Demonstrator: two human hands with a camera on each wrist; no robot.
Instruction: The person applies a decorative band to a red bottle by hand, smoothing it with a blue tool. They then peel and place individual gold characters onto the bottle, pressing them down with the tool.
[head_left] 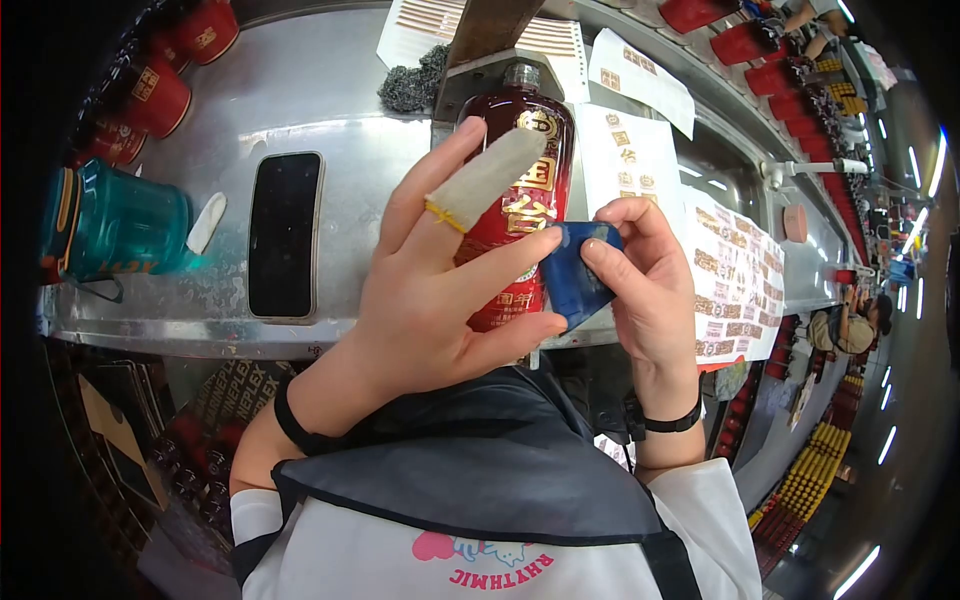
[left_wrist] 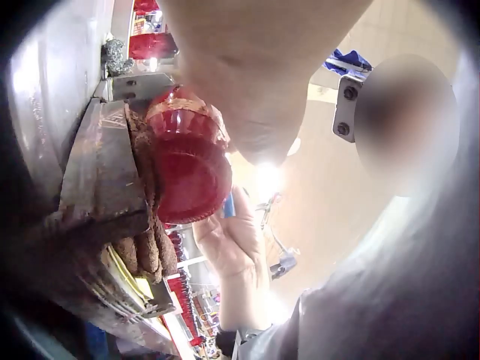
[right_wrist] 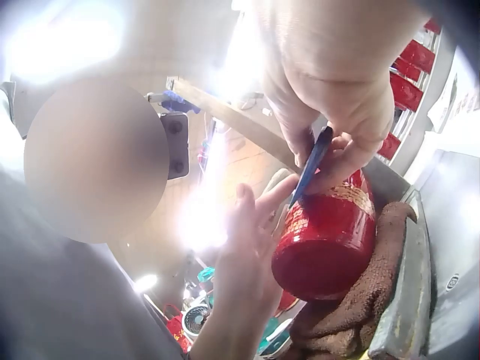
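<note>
A red glass bottle (head_left: 556, 140) with gold characters lies on its side, base toward the person, in front of both hands. Between the thumb and fingers of the right hand (head_left: 655, 285) is a thin blue square scraper (head_left: 578, 288), held close over the bottle. The left hand (head_left: 415, 290) spreads above the bottle, its index fingertip and thumb tip at the scraper's left edge. A pale cloth finger cover (head_left: 490, 180), tied with a yellow band, sits on one left finger. In the right wrist view the scraper (right_wrist: 311, 169) appears nearly edge-on beside the bottle (right_wrist: 322, 262).
Under the bottle is a brown cloth (right_wrist: 334, 326) in a metal holder (left_wrist: 105, 165). A phone (head_left: 284, 235), a teal jug (head_left: 130, 215) and a white piece (head_left: 207, 223) lie left. Label sheets (head_left: 735, 285) are at right, steel wool (head_left: 415, 82) behind. Red containers (head_left: 155, 95) line the far left.
</note>
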